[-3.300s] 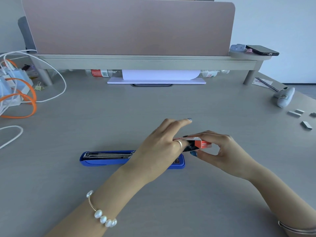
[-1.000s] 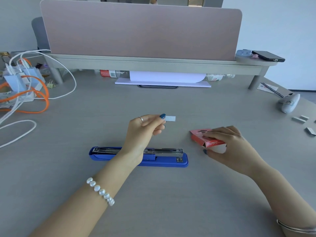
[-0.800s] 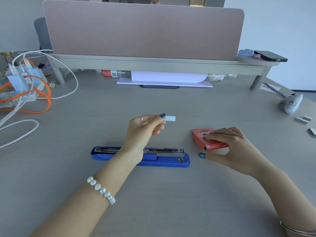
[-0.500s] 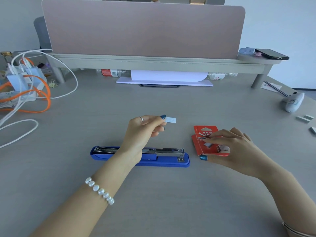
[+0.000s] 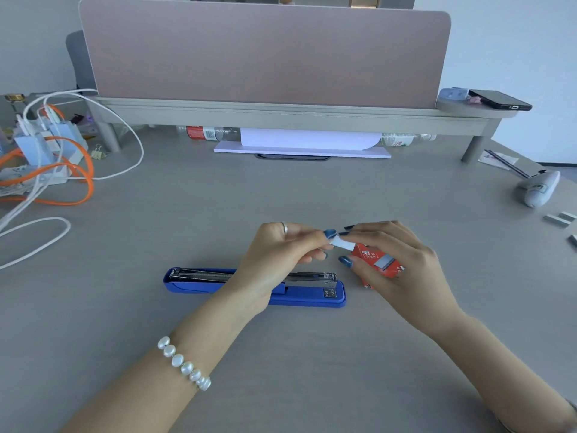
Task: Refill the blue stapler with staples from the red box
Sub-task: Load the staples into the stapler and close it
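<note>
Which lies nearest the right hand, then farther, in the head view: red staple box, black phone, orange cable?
1. Red staple box: in the right hand.
2. Black phone: on the shelf, far right.
3. Orange cable: far left of the desk.

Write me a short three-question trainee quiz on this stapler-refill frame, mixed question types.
1. True or false: the blue stapler lies opened flat on the desk.
2. Which hand holds the red box? A) left B) right C) neither
3. Fill in: the left hand pinches a small strip of ____.

Key: 1 true. 2 B, the right hand. 3 staples.
</note>
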Motion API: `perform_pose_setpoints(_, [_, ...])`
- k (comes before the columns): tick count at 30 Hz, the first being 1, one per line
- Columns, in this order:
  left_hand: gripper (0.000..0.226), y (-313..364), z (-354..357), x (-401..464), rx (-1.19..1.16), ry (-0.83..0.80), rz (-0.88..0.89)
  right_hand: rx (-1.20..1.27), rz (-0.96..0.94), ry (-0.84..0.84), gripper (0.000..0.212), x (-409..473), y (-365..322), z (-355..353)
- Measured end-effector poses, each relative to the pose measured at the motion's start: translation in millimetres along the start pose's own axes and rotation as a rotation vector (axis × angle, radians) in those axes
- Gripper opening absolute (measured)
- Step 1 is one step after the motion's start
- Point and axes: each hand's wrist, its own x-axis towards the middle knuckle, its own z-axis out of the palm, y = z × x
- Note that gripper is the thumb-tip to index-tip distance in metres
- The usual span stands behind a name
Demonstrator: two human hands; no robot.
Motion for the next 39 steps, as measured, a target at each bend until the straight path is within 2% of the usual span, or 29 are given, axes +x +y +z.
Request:
perform_pose_setpoints(6, [0.019,3,-5,1,0.153,-0.061,0.02,0.022,-0.041,0.063,0.015,-3,2,3])
perform_pose_setpoints(10, [0.018,7,-25,8,0.368,0.002,0.105,0.119,0.008,-0.039,0.014,-4,1,6])
perform_pose_setpoints(14, [0.013,13,-56,12,0.451,0.016,0.118,0.124,0.043,-0.178,0.015,-6,2,11])
perform_pose_setpoints(18, [0.011,13,-82,9,0.472,-0.012,0.126,0.112,0.07,-0.226,0.017,-6,0,12])
perform_pose_setpoints(23, [0.03,3,-92,3,0.502,-0.05,0.144,0.103,0.102,-0.242,0.018,-6,-2,12])
perform_pose_setpoints(28, [0.01,-10,-97,3,0.619,-0.112,0.132,0.077,0.076,-0.28,0.013,-7,-3,13])
perform_pose_setpoints(31, [0.011,-13,-96,3,0.639,-0.143,0.148,0.083,0.078,-0.346,0.023,-8,-4,14])
perform_pose_setpoints(34, [0.017,-14,-97,2,0.652,-0.169,0.167,0.07,0.085,-0.344,0.024,-8,-5,13])
perform_pose_setpoints(37, [0.052,-12,-107,1,0.701,-0.249,0.153,0.072,0.108,-0.329,0.025,-10,-6,12])
perform_pose_setpoints(39, [0.06,-10,-119,1,0.771,-0.321,0.114,0.079,0.135,-0.314,0.026,-10,-6,12])
